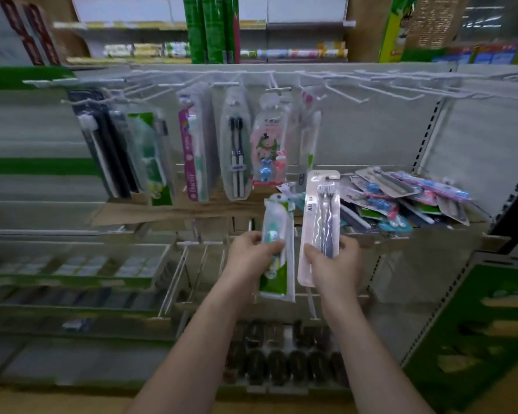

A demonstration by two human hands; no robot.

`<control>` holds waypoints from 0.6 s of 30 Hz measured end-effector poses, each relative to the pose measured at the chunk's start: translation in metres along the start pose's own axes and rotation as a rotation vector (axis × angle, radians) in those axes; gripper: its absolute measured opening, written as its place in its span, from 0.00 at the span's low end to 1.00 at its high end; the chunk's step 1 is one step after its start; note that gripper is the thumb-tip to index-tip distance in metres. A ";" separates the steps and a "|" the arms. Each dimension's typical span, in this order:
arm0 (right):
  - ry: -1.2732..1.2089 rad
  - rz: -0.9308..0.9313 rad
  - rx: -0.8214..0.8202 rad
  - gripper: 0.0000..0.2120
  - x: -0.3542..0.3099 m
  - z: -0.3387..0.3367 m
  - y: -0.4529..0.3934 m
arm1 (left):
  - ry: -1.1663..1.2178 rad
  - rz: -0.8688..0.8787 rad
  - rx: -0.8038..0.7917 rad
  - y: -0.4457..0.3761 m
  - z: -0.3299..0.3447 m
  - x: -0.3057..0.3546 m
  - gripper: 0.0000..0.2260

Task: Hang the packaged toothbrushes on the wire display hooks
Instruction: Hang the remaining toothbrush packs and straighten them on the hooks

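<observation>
Both hands are raised in front of the display, each gripping one pack near its lower half. The left hand [250, 252] curls fingers and thumb round a green-and-white toothbrush pack [277, 249], held upright. The right hand [337, 258] pinches a taller white pack [319, 228] holding what look like two dark brushes, just beside the first pack and tilted slightly right.

Behind them, the white back panel [371, 130] carries a row of wire hooks [356, 88] across its top. The left hooks hold hanging packs: dark ones [108, 150] far left, then a green pack [150, 156], a pink pack [192, 153], a clear pack with two dark brushes [237, 144], and a children's pack with cartoon figures [268, 147]. The hooks on the right are bare.

To the right, on a cardboard tray [431, 234], lies a loose heap of toothbrush packs [401, 201].
</observation>
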State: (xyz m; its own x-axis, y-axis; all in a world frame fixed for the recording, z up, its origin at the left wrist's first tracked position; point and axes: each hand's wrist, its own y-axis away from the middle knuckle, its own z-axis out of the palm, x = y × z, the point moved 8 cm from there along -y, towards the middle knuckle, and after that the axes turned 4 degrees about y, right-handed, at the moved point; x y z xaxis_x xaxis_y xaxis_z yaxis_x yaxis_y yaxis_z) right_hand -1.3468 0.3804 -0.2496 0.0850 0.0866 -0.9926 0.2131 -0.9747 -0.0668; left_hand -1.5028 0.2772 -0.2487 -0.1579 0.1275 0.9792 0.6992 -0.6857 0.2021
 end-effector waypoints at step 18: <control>-0.022 -0.052 -0.225 0.12 -0.035 0.084 0.073 | 0.110 0.249 0.220 0.041 -0.122 0.052 0.11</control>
State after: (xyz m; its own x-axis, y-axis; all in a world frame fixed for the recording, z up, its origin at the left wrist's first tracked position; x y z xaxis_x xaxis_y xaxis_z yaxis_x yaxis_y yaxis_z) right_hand -1.4164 0.2890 -0.2280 0.0473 0.1287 -0.9906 0.4282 -0.8985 -0.0964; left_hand -1.5672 0.1685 -0.1917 -0.0298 -0.1106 0.9934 0.8573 -0.5139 -0.0315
